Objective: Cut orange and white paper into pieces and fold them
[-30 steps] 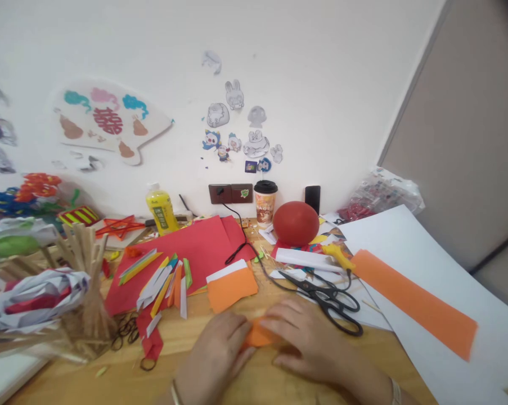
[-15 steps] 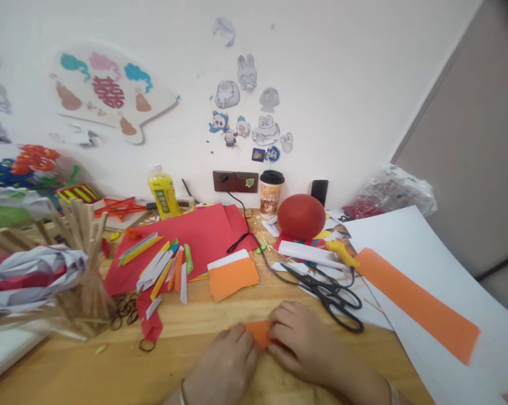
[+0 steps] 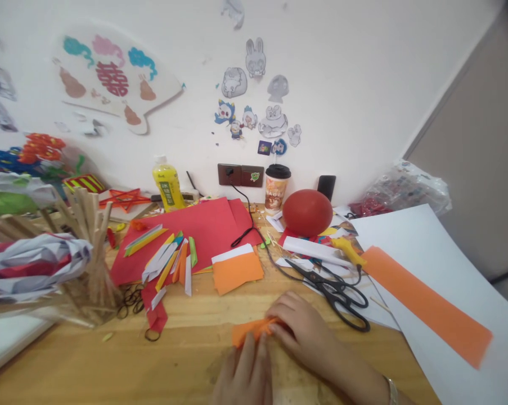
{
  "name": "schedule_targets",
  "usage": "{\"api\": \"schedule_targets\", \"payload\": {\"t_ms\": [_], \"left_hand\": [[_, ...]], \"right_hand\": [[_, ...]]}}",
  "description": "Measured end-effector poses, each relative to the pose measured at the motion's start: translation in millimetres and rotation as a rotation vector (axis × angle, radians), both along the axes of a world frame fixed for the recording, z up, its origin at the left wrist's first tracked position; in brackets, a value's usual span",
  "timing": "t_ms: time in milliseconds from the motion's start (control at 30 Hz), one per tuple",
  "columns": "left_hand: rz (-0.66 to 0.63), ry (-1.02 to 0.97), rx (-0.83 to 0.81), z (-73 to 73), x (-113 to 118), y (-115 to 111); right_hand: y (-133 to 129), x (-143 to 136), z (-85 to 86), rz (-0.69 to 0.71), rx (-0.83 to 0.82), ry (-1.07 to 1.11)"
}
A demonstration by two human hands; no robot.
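Note:
A small folded piece of orange paper [image 3: 242,334] lies on the wooden table between my hands. The fingers of my left hand [image 3: 246,368] press on its near edge from the front. My right hand [image 3: 302,326] pinches the paper's right end between thumb and fingers, and part of that end is hidden. Beyond them sits a small stack of orange and white paper sheets [image 3: 238,273]. Black-handled scissors [image 3: 336,293] rest to the right of my right hand.
Folded coloured paper strips [image 3: 169,261] lie on red sheets [image 3: 207,222]. A red balloon [image 3: 308,212], a lidded cup [image 3: 277,191] and a yellow bottle [image 3: 168,185] stand toward the wall. Wooden sticks [image 3: 95,236] fill the left; a long orange strip [image 3: 426,304] lies on white paper at right.
My left hand has shifted right and nearer, its fingers now straighter on the paper. More of the orange paper's left end shows. My right hand stays at the other end.

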State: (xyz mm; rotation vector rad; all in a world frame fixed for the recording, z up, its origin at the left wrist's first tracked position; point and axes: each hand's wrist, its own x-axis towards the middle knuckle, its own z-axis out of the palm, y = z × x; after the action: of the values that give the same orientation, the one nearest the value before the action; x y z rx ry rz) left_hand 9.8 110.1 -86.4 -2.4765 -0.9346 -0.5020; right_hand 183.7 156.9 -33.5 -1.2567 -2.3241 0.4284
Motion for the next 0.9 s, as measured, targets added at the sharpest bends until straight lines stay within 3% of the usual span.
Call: {"api": "schedule_targets", "payload": {"t_ms": [333, 500, 900], "left_hand": [[-0.006, 0.104, 0.13, 6.8, -5.4, -0.3], [0.074, -0.001, 0.068, 5.5, -0.3, -0.6], [0.175, -0.001, -0.135, 8.5, -0.8, 0.3]], "right_hand": [[-0.2, -3.4, -0.9, -0.11, -0.048, 0.013], [3.0, -2.0, -4.5, -0.104, -0.037, 0.078], [7.6, -1.5, -6.4, -0.114, -0.065, 0.084]]}}
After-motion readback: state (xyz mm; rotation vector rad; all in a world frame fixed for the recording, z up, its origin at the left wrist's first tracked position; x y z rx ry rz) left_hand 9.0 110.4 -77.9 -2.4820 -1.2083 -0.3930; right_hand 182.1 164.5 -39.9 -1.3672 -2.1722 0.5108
